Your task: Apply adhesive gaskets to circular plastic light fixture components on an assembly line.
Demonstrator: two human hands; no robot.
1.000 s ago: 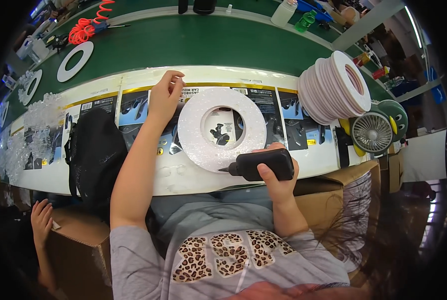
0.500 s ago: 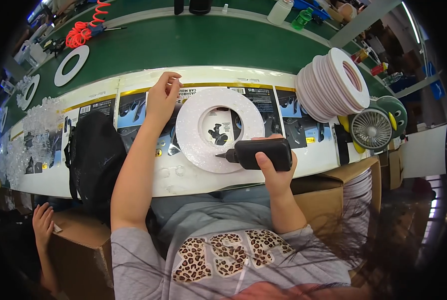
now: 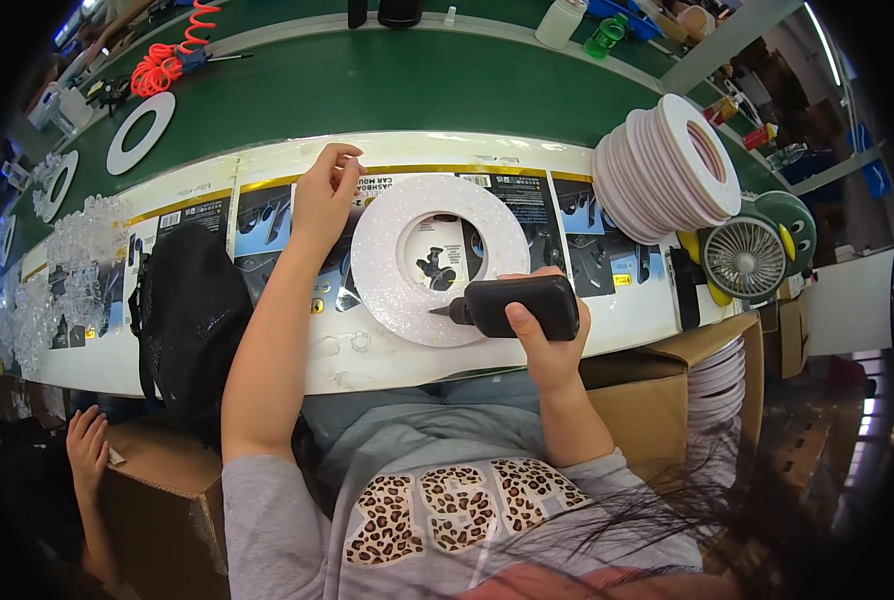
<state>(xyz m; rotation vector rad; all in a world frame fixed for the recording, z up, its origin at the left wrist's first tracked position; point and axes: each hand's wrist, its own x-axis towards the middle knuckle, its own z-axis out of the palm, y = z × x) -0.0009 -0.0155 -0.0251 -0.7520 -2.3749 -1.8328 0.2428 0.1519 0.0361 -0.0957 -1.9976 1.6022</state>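
My right hand (image 3: 557, 345) is wrapped round a black squeeze bottle (image 3: 522, 306) with a pointed nozzle. The bottle lies tilted nearly level, its tip over the near part of a white, glittery flat ring (image 3: 377, 255). Whether the tip touches the ring cannot be made out. Left of the ring, my left hand (image 3: 327, 195) is raised with loosely bent fingers, a gap between thumb and forefinger, and nothing visible in it. Through the ring's hole shows the printed sheet beneath.
A stack of white rings (image 3: 657, 170) leans at the right beside a small fan (image 3: 745, 260). Clear plastic pieces (image 3: 82, 260) and a black bag (image 3: 192, 325) are on the left. A loose ring (image 3: 141, 134) lies on the green table. Another person's hand (image 3: 87, 445) shows lower left.
The bottle and my right hand have shifted very slightly to the left over the ring. My left hand has stayed in place.
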